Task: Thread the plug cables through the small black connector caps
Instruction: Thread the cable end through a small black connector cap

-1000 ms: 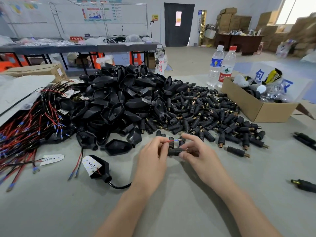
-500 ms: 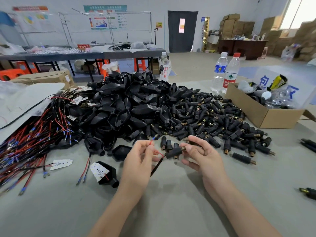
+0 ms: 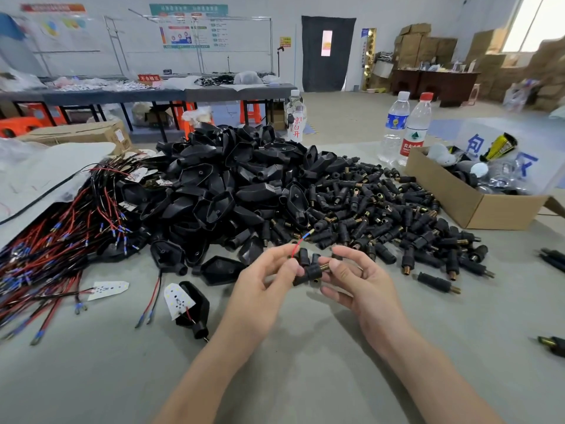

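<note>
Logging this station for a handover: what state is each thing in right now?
left hand: pinches the red wire.
right hand: holds the connector cap.
red wire: blue-tipped end sticks up, outside the cap.
connector cap: between both hands, brass end toward the right hand.
blue-label bottle: upright, capped.
red-cap bottle: upright, capped.
cardboard box: open, holding clutter.

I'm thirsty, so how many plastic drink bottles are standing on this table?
3. A blue-label bottle and a red-cap bottle stand side by side left of the cardboard box; a third bottle stands behind the black pile. Others may be hidden.
</note>
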Demonstrator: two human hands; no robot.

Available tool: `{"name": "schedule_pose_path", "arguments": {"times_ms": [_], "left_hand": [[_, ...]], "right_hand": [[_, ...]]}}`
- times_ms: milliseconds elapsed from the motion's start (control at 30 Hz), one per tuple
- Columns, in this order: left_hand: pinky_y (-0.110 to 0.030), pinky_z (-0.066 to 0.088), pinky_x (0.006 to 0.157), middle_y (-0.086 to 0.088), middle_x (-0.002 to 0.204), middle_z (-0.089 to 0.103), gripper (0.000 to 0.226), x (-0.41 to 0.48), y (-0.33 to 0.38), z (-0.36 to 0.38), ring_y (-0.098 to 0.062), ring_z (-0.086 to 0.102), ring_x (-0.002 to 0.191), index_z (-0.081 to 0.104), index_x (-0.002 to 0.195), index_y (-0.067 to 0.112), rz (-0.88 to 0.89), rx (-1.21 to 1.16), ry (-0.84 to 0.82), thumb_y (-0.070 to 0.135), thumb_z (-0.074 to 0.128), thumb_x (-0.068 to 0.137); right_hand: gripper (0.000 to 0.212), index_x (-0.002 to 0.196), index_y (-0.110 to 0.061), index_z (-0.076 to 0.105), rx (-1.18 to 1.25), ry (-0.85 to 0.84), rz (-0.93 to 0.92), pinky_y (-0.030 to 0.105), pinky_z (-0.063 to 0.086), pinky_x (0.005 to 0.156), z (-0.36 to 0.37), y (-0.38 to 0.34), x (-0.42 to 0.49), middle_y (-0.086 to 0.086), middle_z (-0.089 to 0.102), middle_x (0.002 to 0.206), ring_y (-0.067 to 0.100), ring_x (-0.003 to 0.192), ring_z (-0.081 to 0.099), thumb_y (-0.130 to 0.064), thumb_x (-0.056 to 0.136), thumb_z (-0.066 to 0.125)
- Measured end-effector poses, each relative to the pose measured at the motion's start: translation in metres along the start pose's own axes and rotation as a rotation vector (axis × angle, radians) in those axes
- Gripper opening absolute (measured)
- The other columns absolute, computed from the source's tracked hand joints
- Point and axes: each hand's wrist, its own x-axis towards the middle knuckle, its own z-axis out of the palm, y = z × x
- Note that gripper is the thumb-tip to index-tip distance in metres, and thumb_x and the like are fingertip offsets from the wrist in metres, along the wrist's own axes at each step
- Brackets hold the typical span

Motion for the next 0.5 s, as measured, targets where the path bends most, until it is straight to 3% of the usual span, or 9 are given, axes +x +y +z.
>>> {"name": "schedule_pose_path", "arguments": {"times_ms": [67, 167, 267, 400, 500], "left_hand": [[-0.013, 0.05, 0.078, 0.007, 0.079, 0.069, 0.019, -0.001, 0.0023, -0.0015, -0.002, 0.063, 0.08, 0.072, 0.1, 0.022, 0.02, -0.057, 0.026, 0.029, 0.054, 0.099], [-0.024, 0.055, 0.085, 0.002, 0.078, 0.066, 0.042, -0.0002, 0.004, -0.0032, -0.009, 0.064, 0.082, 0.069, 0.076, 0.018, -0.045, -0.165, 0.004, 0.042, 0.043, 0.098], [-0.027, 0.058, 0.085, -0.002, 0.08, 0.066, 0.052, 0.0007, 0.0038, -0.0005, -0.011, 0.066, 0.084, 0.055, 0.055, 0.022, -0.163, -0.163, -0.001, 0.031, 0.043, 0.105], [-0.026, 0.061, 0.075, 0.004, 0.082, 0.074, 0.048, 0.0006, 0.0039, -0.0021, -0.009, 0.071, 0.083, 0.058, 0.052, 0.019, -0.221, -0.095, 0.072, 0.009, 0.051, 0.098], [-0.027, 0.06, 0.066, -0.002, 0.078, 0.072, 0.044, 0.0007, 0.0049, -0.0029, -0.017, 0.073, 0.072, 0.064, 0.056, 0.018, -0.216, -0.078, 0.111, 0.011, 0.054, 0.098]], "right_hand": [[0.039, 0.112, -0.012, 0.064, 0.015, -0.003, 0.004, 0.026, 0.059, 0.067, 0.0, -0.0003, -0.0005, 0.011, 0.077, 0.104, 0.017, 0.083, 0.073, -0.021, 0.075, 0.073], [0.034, 0.108, -0.008, 0.063, 0.102, 0.019, 0.02, 0.026, 0.06, 0.067, -0.002, -0.0015, 0.0002, 0.013, 0.076, 0.102, 0.018, 0.079, 0.074, -0.014, 0.076, 0.072], [0.027, 0.098, -0.007, 0.062, 0.222, 0.049, 0.047, 0.024, 0.06, 0.065, -0.0029, -0.0027, 0.0015, 0.015, 0.076, 0.096, 0.02, 0.077, 0.075, -0.006, 0.073, 0.072], [0.021, 0.089, -0.006, 0.062, 0.358, 0.084, 0.076, 0.022, 0.06, 0.062, -0.0048, -0.0059, 0.0031, 0.016, 0.077, 0.095, 0.021, 0.08, 0.076, 0.001, 0.07, 0.069], [0.019, 0.087, -0.006, 0.063, 0.427, 0.085, 0.119, 0.023, 0.06, 0.062, -0.0056, -0.0068, 0.0028, 0.017, 0.076, 0.099, 0.021, 0.082, 0.076, 0.003, 0.071, 0.069]]}}
